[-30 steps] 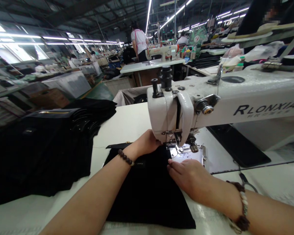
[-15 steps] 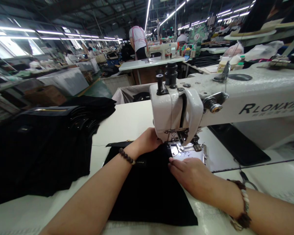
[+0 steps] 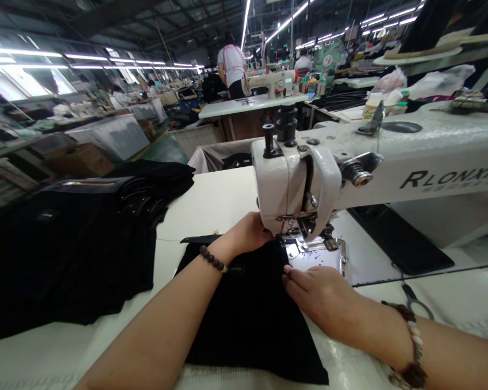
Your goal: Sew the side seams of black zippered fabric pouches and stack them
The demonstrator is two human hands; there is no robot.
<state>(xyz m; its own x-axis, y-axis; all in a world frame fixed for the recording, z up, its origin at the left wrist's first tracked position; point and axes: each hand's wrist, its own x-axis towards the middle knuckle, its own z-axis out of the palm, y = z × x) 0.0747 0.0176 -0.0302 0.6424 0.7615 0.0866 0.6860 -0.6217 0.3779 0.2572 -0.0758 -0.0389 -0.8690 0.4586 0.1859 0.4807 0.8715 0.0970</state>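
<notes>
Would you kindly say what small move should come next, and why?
Probably guide the black fabric slightly forward: its right edge runs to beneath the sewing machine's head, with the left hand on top and the right hand at that edge.

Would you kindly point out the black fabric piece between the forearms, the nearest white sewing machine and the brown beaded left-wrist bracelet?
Black fabric piece [image 3: 252,311], head view: its middle.
White sewing machine [image 3: 386,176], head view: its arm.
Brown beaded bracelet [image 3: 210,258], head view: a middle bead.
</notes>
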